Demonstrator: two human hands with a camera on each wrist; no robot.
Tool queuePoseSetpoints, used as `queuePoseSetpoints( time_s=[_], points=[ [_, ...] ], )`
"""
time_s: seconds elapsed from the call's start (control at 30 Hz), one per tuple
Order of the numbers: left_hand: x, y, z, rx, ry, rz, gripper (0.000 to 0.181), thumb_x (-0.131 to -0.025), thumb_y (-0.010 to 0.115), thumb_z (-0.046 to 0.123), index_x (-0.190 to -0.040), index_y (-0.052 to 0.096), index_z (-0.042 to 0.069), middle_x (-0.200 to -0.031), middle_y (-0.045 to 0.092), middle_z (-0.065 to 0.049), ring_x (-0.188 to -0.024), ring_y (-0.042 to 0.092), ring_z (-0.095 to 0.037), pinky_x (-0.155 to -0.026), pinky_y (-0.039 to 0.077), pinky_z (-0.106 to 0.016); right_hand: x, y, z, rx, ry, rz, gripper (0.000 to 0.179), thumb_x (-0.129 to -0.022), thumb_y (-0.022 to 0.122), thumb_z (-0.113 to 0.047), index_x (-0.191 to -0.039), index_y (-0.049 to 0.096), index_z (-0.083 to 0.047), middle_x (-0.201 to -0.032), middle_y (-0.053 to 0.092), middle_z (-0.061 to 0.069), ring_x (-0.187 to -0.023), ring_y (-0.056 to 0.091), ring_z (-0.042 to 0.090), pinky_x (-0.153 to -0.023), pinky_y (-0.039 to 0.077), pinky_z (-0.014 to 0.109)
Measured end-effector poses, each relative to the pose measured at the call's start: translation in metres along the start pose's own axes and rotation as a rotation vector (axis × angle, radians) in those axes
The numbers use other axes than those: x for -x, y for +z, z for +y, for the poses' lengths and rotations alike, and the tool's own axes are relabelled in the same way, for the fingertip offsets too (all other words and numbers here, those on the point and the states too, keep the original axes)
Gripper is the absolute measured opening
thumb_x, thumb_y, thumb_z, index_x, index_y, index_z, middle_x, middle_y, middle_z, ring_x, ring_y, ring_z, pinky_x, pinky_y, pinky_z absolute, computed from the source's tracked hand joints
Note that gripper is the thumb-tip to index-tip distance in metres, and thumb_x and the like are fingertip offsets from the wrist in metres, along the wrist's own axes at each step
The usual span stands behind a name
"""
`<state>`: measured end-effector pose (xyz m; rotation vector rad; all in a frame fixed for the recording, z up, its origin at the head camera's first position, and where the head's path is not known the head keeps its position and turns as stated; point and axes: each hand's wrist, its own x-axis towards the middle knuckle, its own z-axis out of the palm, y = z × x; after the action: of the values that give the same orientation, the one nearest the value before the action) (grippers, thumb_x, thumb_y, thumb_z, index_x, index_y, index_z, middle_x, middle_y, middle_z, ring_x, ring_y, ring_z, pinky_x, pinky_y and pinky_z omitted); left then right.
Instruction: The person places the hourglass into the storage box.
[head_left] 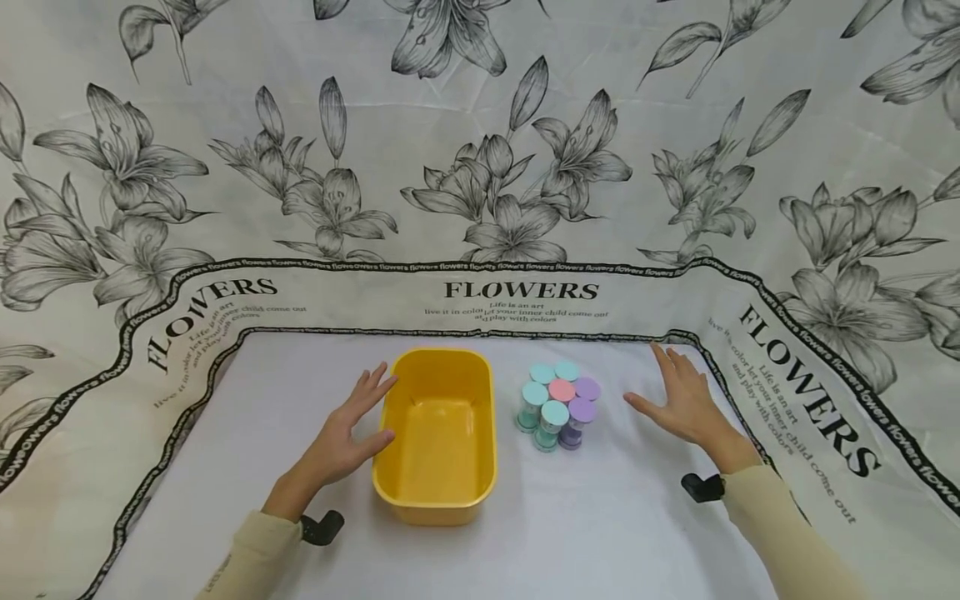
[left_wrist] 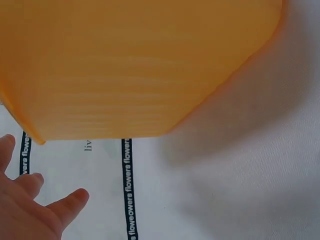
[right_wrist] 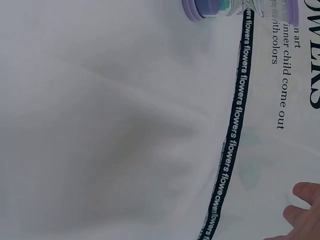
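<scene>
A deep yellow plastic tub (head_left: 435, 505) stands on the white cloth, and its outer wall (left_wrist: 125, 75) fills the top of the left wrist view. My left hand (head_left: 348, 437) is at the tub's left rim with fingers spread, the fingertips overlapping the edge in the head view. To the right of the tub, several small clear hourglass-shaped timers stand upright in a tight cluster, with turquoise caps (head_left: 554, 413), purple caps (head_left: 587, 389) and one pink cap (head_left: 561, 390). Right of them my right hand (head_left: 678, 398) hovers apart, fingers extended, holding nothing.
White cloth (head_left: 600, 533) covers the table. Behind and at both sides rises a floral-printed fabric backdrop (head_left: 517, 300) with black lettered bands. Dark wrist-camera mounts (head_left: 322, 527) hang beneath the cream sleeves (head_left: 787, 533).
</scene>
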<state>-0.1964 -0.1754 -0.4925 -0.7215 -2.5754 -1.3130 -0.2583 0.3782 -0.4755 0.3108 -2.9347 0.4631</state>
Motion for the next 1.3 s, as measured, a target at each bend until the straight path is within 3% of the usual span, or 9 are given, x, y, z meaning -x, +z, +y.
queuePoseSetpoints(
  time_s=[0.2,0.47,0.67,0.9,1.1,1.3],
  points=[
    [-0.001,0.004,0.0,0.016,0.055,-0.021,0.068,-0.094,0.066,0.034,-0.158,0.044,0.02,-0.172,0.024,-0.008,-0.157,0.016,-0.046,-0.112,0.021,-0.08,-0.003,0.008,-0.005,-0.156,0.006,-0.016,0.102,-0.093,0.068,-0.046,-0.163,0.01,0.0,-0.162,0.02,0.038,-0.147,0.02,0.061,-0.115,0.016,0.077],
    [-0.001,0.01,0.0,0.037,0.077,-0.049,0.067,-0.094,0.066,0.03,-0.156,0.046,0.017,-0.172,0.02,-0.014,-0.156,0.017,-0.05,-0.112,0.023,-0.078,-0.001,0.025,-0.015,-0.314,0.083,-0.092,0.101,-0.098,0.062,-0.05,-0.166,0.001,-0.007,-0.168,0.011,0.032,-0.152,0.015,0.056,-0.116,0.017,0.076],
    [0.001,0.015,-0.006,0.052,0.059,-0.031,0.065,-0.094,0.067,0.03,-0.155,0.048,0.02,-0.172,0.02,-0.012,-0.157,0.018,-0.045,-0.115,0.023,-0.075,0.002,0.045,-0.023,-0.441,0.115,-0.113,0.093,-0.102,0.058,-0.046,-0.166,0.002,-0.01,-0.165,0.02,0.033,-0.147,0.029,0.056,-0.114,0.032,0.07],
    [0.001,0.017,-0.011,0.034,0.098,-0.036,0.064,-0.093,0.069,0.023,-0.154,0.05,0.015,-0.172,0.019,-0.015,-0.157,0.019,-0.045,-0.115,0.025,-0.074,0.001,0.057,-0.035,-0.525,0.139,-0.147,0.085,-0.104,0.054,-0.047,-0.165,0.008,-0.009,-0.161,0.031,0.034,-0.139,0.046,0.054,-0.108,0.041,0.068],
    [0.0,0.018,-0.012,0.03,0.101,-0.045,0.064,-0.093,0.068,0.021,-0.154,0.05,0.017,-0.173,0.017,-0.015,-0.158,0.019,-0.041,-0.115,0.027,-0.073,-0.001,0.062,-0.04,-0.592,0.123,-0.148,0.077,-0.106,0.053,-0.039,-0.164,0.013,-0.007,-0.156,0.038,0.035,-0.131,0.055,0.052,-0.094,0.058,0.051],
    [0.0,0.02,-0.015,0.038,0.095,-0.051,0.065,-0.092,0.067,0.016,-0.154,0.049,0.021,-0.173,0.015,-0.012,-0.158,0.016,-0.042,-0.114,0.025,-0.076,-0.004,0.06,-0.043,-0.638,0.124,-0.149,0.071,-0.107,0.052,-0.036,-0.162,0.022,-0.004,-0.147,0.048,0.037,-0.119,0.065,0.042,-0.085,0.061,0.042]
  ],
)
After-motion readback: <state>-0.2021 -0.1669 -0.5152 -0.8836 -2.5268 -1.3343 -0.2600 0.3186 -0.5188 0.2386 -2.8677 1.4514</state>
